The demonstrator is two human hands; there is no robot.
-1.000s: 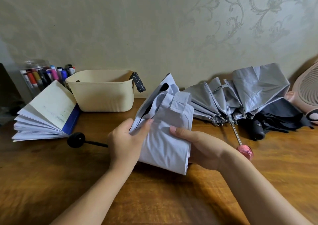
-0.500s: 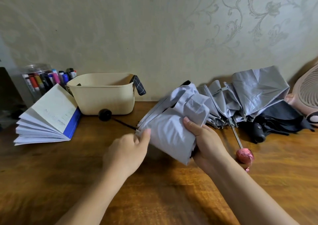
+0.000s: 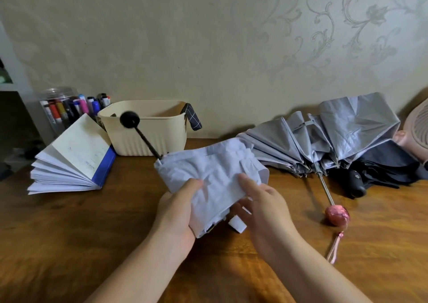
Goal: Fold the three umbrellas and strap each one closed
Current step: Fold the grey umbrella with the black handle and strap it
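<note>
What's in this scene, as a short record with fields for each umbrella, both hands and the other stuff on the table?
Held umbrella: pale lilac fabric folding umbrella, black knob handle raised, bunched, unstrapped
Hands: left hand grips its near end; right hand pinches its fabric
Strap: white fabric tab, likely the strap, hangs loose under the right hand
Waiting: silver-grey fabric umbrella with pink handle; black fabric umbrella beside it, both loose
Other: cream plastic basket, open blue-covered book, clear jar of markers, wooden table
</note>
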